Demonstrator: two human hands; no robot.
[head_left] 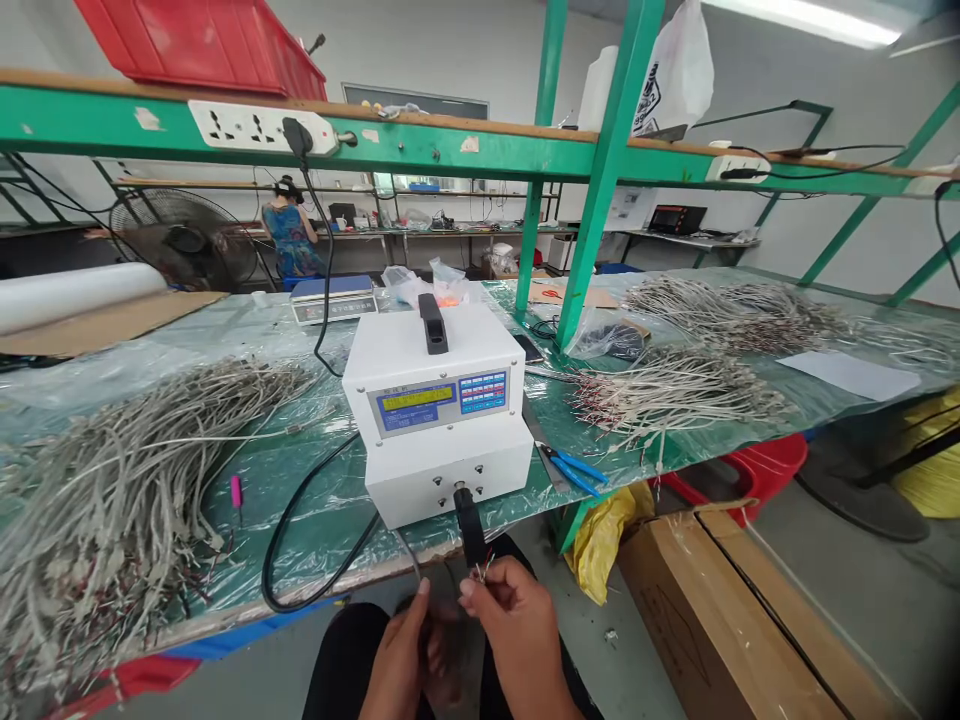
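Observation:
A white box-shaped machine (442,455) with a yellow-lit display, a keypad and a top handle stands at the table's front edge. From its front socket a black connector (471,530) hangs down. My right hand (517,630) is closed, pinching thin bare-ended wires (482,572) just below that connector. To its left, my left hand (399,655) is closed with thumb and fingers on a thin grey cable (407,553), which runs up to the table edge. My fingers partly hide the wires and the cable.
A big heap of white cables (142,470) lies left; more bundles (675,395) lie right. Blue-handled pliers (574,468) and a pink-handled tool (236,492) rest beside the machine. A green post (611,170) rises behind. A cardboard box (697,610) stands right. A person (292,232) sits far back.

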